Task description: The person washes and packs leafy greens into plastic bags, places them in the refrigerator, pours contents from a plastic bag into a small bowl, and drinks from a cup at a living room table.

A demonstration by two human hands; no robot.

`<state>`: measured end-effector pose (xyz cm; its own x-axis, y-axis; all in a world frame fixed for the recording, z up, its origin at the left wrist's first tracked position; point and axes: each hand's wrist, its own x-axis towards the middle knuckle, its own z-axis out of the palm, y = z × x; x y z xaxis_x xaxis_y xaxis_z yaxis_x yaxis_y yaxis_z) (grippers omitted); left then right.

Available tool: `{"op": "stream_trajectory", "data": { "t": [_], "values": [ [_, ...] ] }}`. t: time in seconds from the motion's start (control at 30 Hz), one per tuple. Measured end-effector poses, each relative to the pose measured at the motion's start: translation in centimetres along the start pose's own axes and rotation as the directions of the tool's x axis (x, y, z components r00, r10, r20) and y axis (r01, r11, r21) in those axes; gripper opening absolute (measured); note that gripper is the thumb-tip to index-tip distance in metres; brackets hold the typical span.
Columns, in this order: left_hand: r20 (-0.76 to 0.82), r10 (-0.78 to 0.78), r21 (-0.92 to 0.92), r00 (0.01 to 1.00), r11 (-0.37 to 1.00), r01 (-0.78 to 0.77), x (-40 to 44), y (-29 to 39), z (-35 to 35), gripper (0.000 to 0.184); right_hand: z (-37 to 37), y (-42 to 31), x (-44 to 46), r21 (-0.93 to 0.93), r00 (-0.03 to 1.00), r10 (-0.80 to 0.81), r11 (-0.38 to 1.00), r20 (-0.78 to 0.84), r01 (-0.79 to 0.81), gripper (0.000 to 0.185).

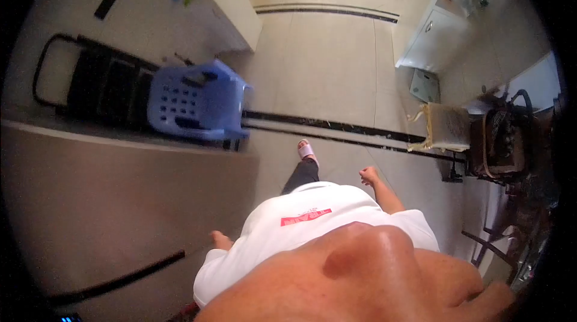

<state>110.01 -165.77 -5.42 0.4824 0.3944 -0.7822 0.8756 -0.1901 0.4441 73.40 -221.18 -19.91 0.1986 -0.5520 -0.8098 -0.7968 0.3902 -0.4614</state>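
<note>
My right hand [368, 175] hangs forward of my body on the right, over the tiled floor, fingers curled in and nothing visible in them. On the left, only a small part of my left hand [221, 239] shows beside the white T-shirt [264, 220]; the shirt and sleeve hide the rest, so its fingers cannot be made out. Neither hand touches an object that I can see. One foot in a pale pink slipper [306, 149] and a dark trouser leg [302, 176] reach out ahead of the shirt.
A blue plastic chair [210, 102] stands at the left, beside a black step ladder [102, 78]. To the right are a cushioned stool [448, 128], a brown basket [481, 150] and a white cabinet [427, 42]. Tiled floor [324, 69] with dark strips runs between.
</note>
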Motion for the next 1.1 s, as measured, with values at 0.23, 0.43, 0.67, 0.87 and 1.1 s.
{"op": "stream_trajectory", "data": {
  "t": [0.23,0.43,0.67,0.87,1.1],
  "values": [
    [0.618,0.033,0.721,0.785,0.373,-0.583,3.6,17.5,32.9,0.041,-5.6,-15.1,6.5,-0.039,0.997,-0.061,0.997,-0.041,0.059,0.022],
    [0.741,0.493,0.5,0.455,0.046,-0.865,-7.8,39.9,62.7,0.04,-14.2,-23.8,13.7,0.14,0.949,-0.022,0.988,-0.314,0.069,0.017],
    [0.907,0.21,0.302,0.365,0.282,-0.911,-20.3,45.7,90.0,0.042,-17.1,-28.1,24.3,0.234,0.962,0.234,0.952,-0.142,-0.197,0.02],
    [0.886,-0.131,0.452,0.446,0.023,-0.892,-23.8,50.5,99.1,0.037,-27.7,-35.9,41.5,-0.08,0.923,0.382,0.922,0.035,-0.379,0.018],
    [0.552,0.234,0.49,0.801,0.686,-0.538,-18.5,64.6,108.5,0.037,-46.6,-66.4,58.2,-0.028,0.892,-0.163,0.986,-0.422,0.167,0.025]
  ]
}}
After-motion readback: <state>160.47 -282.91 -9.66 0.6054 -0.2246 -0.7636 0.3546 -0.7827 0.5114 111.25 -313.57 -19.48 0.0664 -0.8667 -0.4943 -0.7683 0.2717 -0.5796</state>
